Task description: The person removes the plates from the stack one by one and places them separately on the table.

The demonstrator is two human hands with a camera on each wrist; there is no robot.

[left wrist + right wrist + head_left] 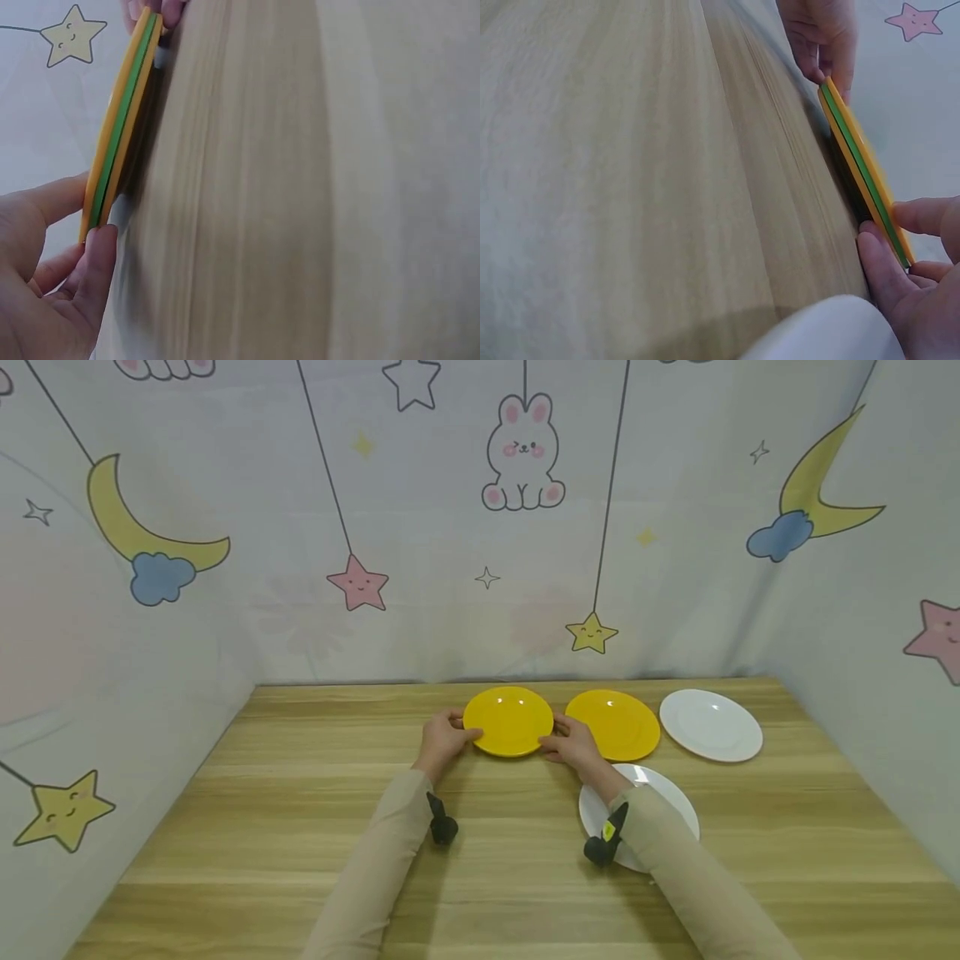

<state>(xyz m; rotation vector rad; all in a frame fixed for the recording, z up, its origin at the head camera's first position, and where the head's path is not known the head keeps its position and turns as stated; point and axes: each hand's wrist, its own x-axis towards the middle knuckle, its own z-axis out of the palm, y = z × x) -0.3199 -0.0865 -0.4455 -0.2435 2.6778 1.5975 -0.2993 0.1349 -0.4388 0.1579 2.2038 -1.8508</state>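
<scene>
Both hands hold a small stack of plates (pixel 508 722) by its opposite rims, near the back of the table. My left hand (pixel 442 743) pinches the left rim, and my right hand (pixel 572 748) the right one. A yellow plate tops the stack. Seen edge-on in the left wrist view, the stack (pixel 120 127) shows a green layer between two yellow ones. A dark shadow lies under it; whether it touches the table is hard to tell. Beside my right hand lies another yellow plate (pixel 617 725). Under my right forearm is a white plate (pixel 671 793), partly hidden.
A second white plate (pixel 711 725) lies at the back right. The wooden table (pixel 300 827) ends against a printed cloth backdrop (pixel 435 510), with cloth on both sides too. A small black device (pixel 442 829) is strapped to each wrist.
</scene>
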